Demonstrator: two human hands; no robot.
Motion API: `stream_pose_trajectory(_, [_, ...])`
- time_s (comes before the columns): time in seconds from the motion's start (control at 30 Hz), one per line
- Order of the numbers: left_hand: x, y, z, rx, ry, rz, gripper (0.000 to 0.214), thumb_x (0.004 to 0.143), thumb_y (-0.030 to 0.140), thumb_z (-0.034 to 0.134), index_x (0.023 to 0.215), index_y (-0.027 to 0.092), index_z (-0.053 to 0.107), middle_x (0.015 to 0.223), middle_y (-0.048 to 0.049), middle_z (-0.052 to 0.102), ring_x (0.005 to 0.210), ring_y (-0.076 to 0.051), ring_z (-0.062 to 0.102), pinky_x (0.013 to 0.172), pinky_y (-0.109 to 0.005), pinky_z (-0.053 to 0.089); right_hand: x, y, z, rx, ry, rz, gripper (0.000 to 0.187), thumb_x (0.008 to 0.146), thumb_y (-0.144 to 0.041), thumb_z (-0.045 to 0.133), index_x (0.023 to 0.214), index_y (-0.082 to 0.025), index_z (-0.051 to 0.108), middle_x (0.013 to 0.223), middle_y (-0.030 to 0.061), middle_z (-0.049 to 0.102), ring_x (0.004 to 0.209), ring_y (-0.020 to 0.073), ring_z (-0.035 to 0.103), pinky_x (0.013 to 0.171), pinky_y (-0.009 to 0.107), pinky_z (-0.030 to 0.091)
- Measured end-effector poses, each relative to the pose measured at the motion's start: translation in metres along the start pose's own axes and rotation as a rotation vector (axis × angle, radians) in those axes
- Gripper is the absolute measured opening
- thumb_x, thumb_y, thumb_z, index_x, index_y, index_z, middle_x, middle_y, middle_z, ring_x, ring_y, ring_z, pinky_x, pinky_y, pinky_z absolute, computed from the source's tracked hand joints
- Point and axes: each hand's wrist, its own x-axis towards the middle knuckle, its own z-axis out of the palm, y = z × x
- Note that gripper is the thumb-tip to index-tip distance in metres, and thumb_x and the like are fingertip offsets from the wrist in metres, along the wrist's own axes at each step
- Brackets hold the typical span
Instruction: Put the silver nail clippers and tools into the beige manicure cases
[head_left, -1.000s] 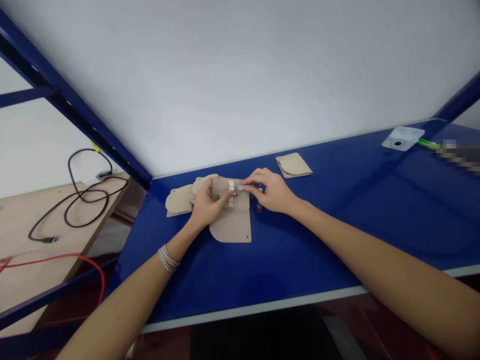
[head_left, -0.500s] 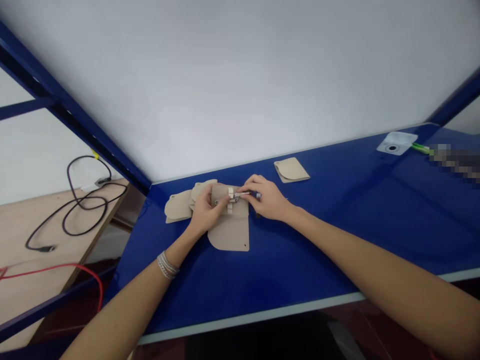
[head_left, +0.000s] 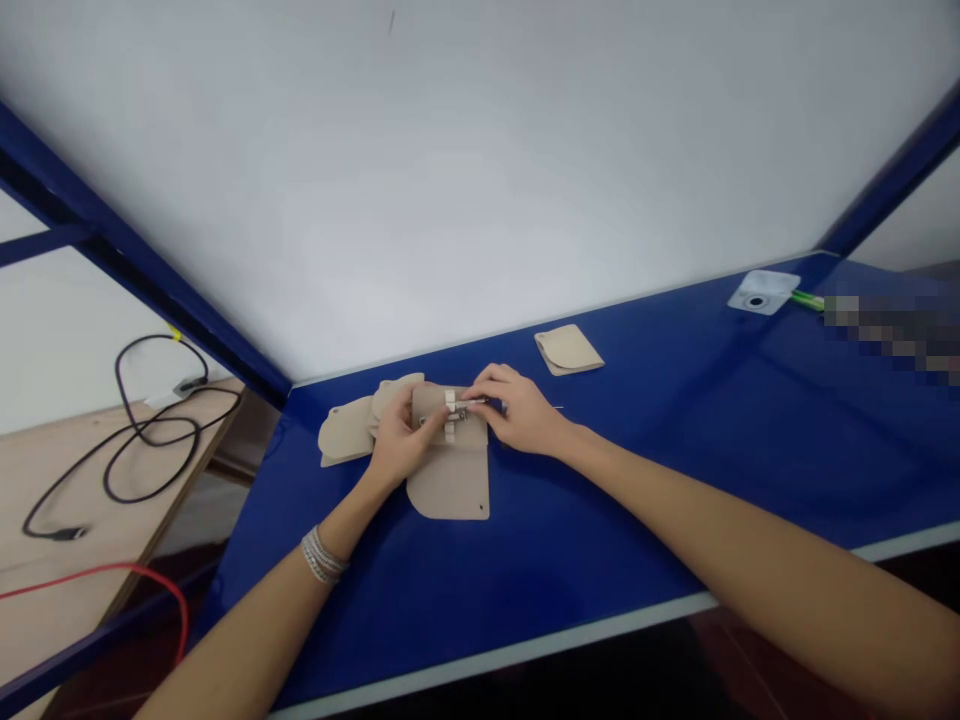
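A beige leather panel lies on the blue table, with a pale strap and small metal buckle fixed across its upper part. My left hand presses and holds the panel just left of the strap. My right hand pinches a thin silver rod, its tip at the strap. Further beige leather pieces overlap at the panel's left side, partly hidden beneath it and my left hand.
A folded beige leather piece lies beyond my right hand. A white pad with a round hole sits at the far right, beside a green item. Blue steel frame bars cross the left side, above a wooden board with black and red cables.
The whole scene has shifted down and left in view. Both hands stay at the strap, and the silver rod remains pinched in my right hand.
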Motion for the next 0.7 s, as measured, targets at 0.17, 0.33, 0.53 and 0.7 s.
stream_pose_trajectory(0.17, [0.000,-0.004,-0.002,0.003,-0.015,-0.003,0.041,0.076,0.036,0.069,0.111,0.017,0.058,0.099,-0.0104,0.069,0.088,-0.023,0.067,0.077,-0.036,0.054,0.000,-0.007,-0.001,-0.004,-0.006,0.023,0.015,0.088,-0.018,0.054,0.095,-0.019,0.067,0.092,0.0071,0.062,0.082,0.0188,0.053,0.078,0.038,0.042])
stream_pose_trajectory(0.33, [0.000,-0.002,-0.002,-0.011,-0.017,-0.029,0.039,0.075,0.037,0.070,0.108,0.018,0.060,0.095,-0.0094,0.070,0.084,-0.023,0.068,0.074,-0.036,0.055,-0.001,-0.009,-0.002,-0.007,-0.009,0.042,0.014,0.088,-0.018,0.053,0.094,-0.020,0.066,0.092,0.0069,0.062,0.081,0.0187,0.053,0.077,0.037,0.040])
stream_pose_trajectory(0.53, [-0.001,0.002,-0.001,-0.003,-0.012,-0.072,0.037,0.073,0.039,0.072,0.101,0.016,0.064,0.093,-0.0087,0.071,0.080,-0.021,0.067,0.070,-0.032,0.054,-0.003,-0.010,-0.001,-0.044,0.006,0.040,0.013,0.088,-0.017,0.053,0.093,-0.019,0.065,0.091,0.0057,0.063,0.083,0.0182,0.054,0.076,0.036,0.037])
stream_pose_trajectory(0.7, [-0.002,0.005,-0.001,-0.008,-0.029,-0.081,0.038,0.072,0.040,0.073,0.099,0.015,0.065,0.091,-0.0078,0.072,0.078,-0.020,0.066,0.069,-0.029,0.053,-0.004,-0.013,-0.002,-0.054,-0.004,0.048,0.013,0.088,-0.017,0.053,0.093,-0.019,0.065,0.091,0.0056,0.062,0.084,0.0184,0.054,0.076,0.035,0.036])
